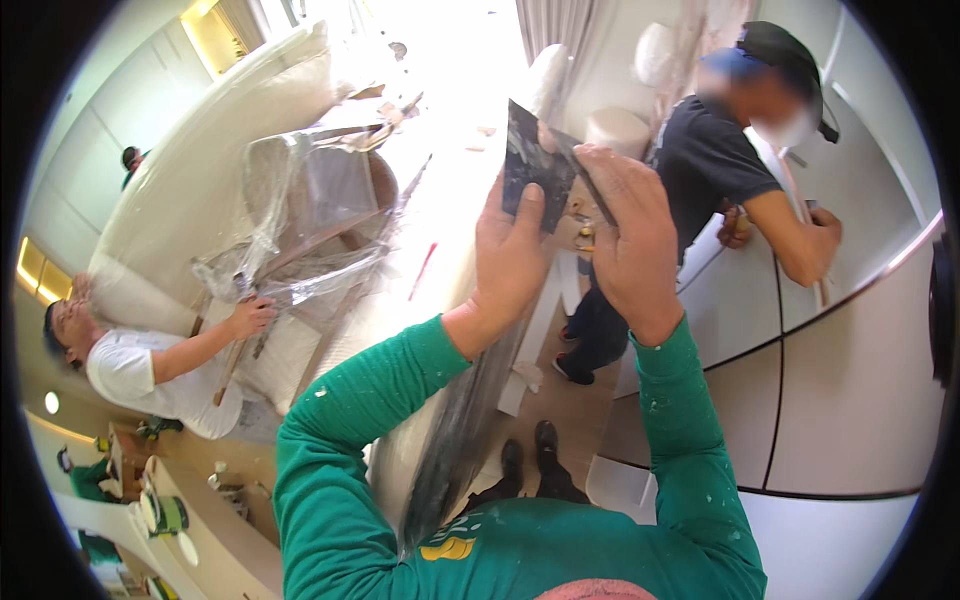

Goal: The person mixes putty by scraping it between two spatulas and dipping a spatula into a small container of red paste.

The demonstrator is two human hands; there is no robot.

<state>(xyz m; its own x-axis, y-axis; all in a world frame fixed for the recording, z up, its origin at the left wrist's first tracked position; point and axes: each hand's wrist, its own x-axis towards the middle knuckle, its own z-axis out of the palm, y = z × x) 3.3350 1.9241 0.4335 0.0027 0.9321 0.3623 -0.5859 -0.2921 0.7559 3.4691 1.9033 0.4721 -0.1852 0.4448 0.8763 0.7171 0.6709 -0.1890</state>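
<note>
My left hand (508, 255) is raised in front of me, closed on a dark flat plate (535, 160) with whitish smears, the thumb lying across its face. Facing it, my right hand (636, 225) grips a second thin dark plate (594, 180), seen nearly edge-on. The two plates lean toward each other at the top. Their exact kind I cannot make out. White specks dot my green sleeves.
On the right a person in a dark shirt and cap (715, 150) leans over pale panels (850, 390). At left, a person in white (165, 375) reaches toward a plastic-wrapped chair (320, 190). A large plastic-wrapped pale piece (215, 170) curves behind. A wrapped dark-edged surface (455, 440) stands beside my legs.
</note>
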